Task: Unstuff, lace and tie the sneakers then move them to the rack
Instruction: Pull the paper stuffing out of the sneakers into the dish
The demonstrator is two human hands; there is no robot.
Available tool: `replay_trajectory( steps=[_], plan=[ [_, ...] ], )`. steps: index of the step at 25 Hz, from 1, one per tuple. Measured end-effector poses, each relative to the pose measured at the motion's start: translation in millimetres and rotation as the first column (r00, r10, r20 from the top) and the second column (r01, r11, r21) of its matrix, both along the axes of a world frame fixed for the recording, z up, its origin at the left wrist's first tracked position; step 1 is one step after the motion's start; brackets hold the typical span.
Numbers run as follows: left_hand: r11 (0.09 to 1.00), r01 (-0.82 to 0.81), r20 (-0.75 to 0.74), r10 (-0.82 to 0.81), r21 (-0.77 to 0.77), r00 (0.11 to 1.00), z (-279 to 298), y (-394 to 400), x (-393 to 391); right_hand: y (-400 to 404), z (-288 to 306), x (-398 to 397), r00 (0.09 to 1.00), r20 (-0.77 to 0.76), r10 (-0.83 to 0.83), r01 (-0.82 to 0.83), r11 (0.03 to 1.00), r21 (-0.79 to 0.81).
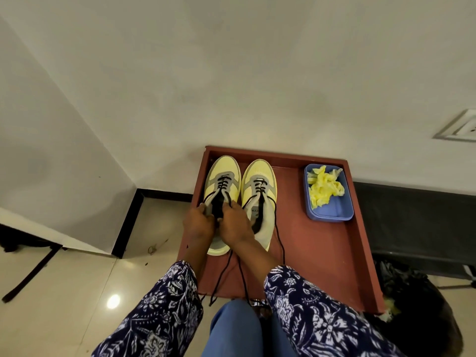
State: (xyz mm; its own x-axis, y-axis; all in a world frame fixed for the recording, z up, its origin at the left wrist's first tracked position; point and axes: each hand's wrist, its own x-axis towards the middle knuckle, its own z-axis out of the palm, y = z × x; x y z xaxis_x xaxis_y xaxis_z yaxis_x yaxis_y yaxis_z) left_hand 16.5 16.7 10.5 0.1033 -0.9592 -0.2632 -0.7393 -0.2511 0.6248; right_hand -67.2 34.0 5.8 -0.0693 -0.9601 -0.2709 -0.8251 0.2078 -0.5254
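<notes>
Knee in jeans (pixel 231 328) sits closest, loose black lace ends (pixel 226 274) trailing toward it. Both hands, left hand (pixel 198 222) and right hand (pixel 235 224), pinch laces on the left sneaker (pixel 221 176); right sneaker (pixel 258 181) just beside the fingers. Red tray (pixel 322 253) has bare floor rightward up to the blue tub (pixel 332 210).

A plain white wall (pixel 231 73) is meeting a glossy cream tiled floor (pixel 77 292) along a black skirting (pixel 164 194); a light's reflection (pixel 113 301) is glaring off the tiles, and a wall socket (pixel 458 126) is sitting far right.

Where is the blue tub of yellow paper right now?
In the head view, the blue tub sits in the far right corner of the red tray, right of the two yellow sneakers.
</notes>
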Motion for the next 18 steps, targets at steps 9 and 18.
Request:
replay_trajectory(
  steps=[9, 18],
  plan=[
    [0.995, -0.064, -0.067, 0.059, -0.072, 0.996, -5, -1, 1, -8, -4, 4, 0.991, -0.111, 0.069, -0.072, 0.997, -0.022],
    [0.982, -0.042, -0.088, 0.026, -0.182, 0.996, 1, 0, -10, -5, 6, -22, 0.997, 0.010, -0.078, 0.079, 0.981, -0.178]
  ],
)
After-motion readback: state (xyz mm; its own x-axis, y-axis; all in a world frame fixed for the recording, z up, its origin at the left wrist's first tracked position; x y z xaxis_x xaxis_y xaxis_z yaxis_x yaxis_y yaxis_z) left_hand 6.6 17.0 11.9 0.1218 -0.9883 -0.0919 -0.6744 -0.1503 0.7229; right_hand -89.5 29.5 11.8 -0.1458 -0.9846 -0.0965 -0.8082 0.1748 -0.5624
